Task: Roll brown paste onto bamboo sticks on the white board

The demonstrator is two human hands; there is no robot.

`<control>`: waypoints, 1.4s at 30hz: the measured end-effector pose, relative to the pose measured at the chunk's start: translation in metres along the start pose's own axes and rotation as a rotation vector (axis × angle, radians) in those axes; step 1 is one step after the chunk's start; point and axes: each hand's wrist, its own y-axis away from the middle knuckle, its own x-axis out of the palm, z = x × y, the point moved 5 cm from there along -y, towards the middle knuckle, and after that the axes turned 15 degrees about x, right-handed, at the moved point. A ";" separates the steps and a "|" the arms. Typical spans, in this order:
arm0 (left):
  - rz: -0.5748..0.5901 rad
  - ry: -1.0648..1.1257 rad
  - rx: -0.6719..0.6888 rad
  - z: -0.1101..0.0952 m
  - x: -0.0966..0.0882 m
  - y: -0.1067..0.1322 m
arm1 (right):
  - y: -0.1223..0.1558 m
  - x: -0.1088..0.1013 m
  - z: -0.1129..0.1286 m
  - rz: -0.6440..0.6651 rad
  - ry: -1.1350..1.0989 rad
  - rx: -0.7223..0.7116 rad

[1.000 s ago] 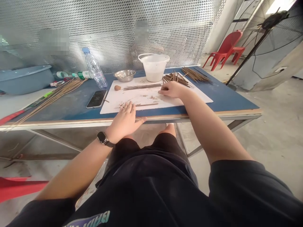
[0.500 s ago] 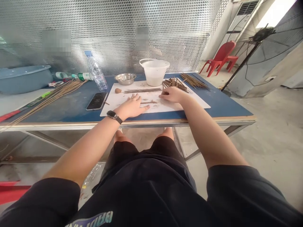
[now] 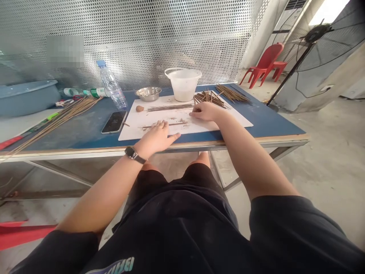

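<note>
Fingers [image 3: 160,124] of our left hand [image 3: 155,139] lie spread and relaxed, gripping nothing, on a thin brown stick [image 3: 171,124] and the crumbly debris around it on a white board [image 3: 232,118]. A smartwatch [image 3: 131,153] sits on that wrist. Our right hand [image 3: 205,111] rests further along the board, its fingers [image 3: 194,111] curled down beside the end of a neat row of thin sticks [image 3: 169,107]; we cannot tell whether they pinch anything.

Just past those fingertips, a loose pile of sticks [image 3: 209,99] overlaps the board's far edge, with another bundle [image 3: 232,94] lying beyond it on the blue surface [image 3: 273,123]. A small brown lump of clay [image 3: 139,109] sits at the left end of the row. Behind the board stand a steel bowl [image 3: 148,93] and a white plastic bucket [image 3: 183,84]. To the left lie a smartphone [image 3: 114,122], a water bottle [image 3: 111,84] and a long bundle of sticks [image 3: 65,114].
</note>
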 end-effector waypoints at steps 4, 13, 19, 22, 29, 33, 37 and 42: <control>0.028 0.040 -0.036 0.024 -0.006 -0.028 | 0.001 0.000 0.001 0.012 0.001 -0.008; 0.021 0.043 -0.036 0.022 -0.005 -0.002 | 0.002 0.000 0.001 0.010 -0.005 -0.005; -0.079 -0.053 -0.022 0.012 0.003 0.036 | 0.000 0.001 -0.001 0.019 -0.010 0.000; -0.071 -0.055 -0.049 0.018 0.004 0.037 | 0.000 0.001 -0.001 0.013 -0.026 -0.003; 0.026 0.013 -0.094 0.050 -0.006 0.005 | 0.002 0.001 0.000 0.007 -0.010 0.003; 0.019 0.016 -0.061 0.059 -0.006 0.003 | 0.002 -0.002 0.000 0.005 -0.002 -0.002; -0.039 -0.011 -0.005 0.049 -0.005 0.026 | 0.015 -0.002 0.017 -0.067 0.052 0.037; -0.110 0.038 0.086 0.032 0.003 0.045 | 0.064 0.038 0.078 -0.109 0.029 -0.235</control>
